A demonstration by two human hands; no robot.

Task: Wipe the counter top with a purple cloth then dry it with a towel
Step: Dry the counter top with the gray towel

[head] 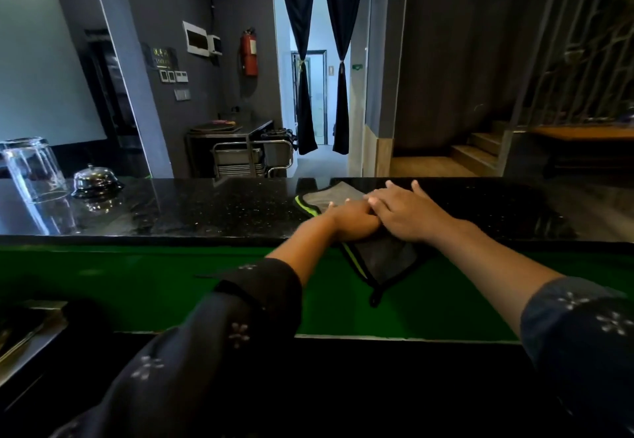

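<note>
Mostly hidden, towel (387,259) lies under flat, released left hand (353,221) and right hand (408,214).

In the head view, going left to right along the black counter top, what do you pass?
Upturned glass → dome-shaped service bell → grey cloth with green edging, with the left hand and then the right hand pressed flat on it.

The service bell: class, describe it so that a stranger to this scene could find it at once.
Start at the black countertop and look to its far left. Beside the upturned drinking glass sits the service bell. It is a low, shiny metal dome with a knob on top, while the glass is tall and clear.
</note>
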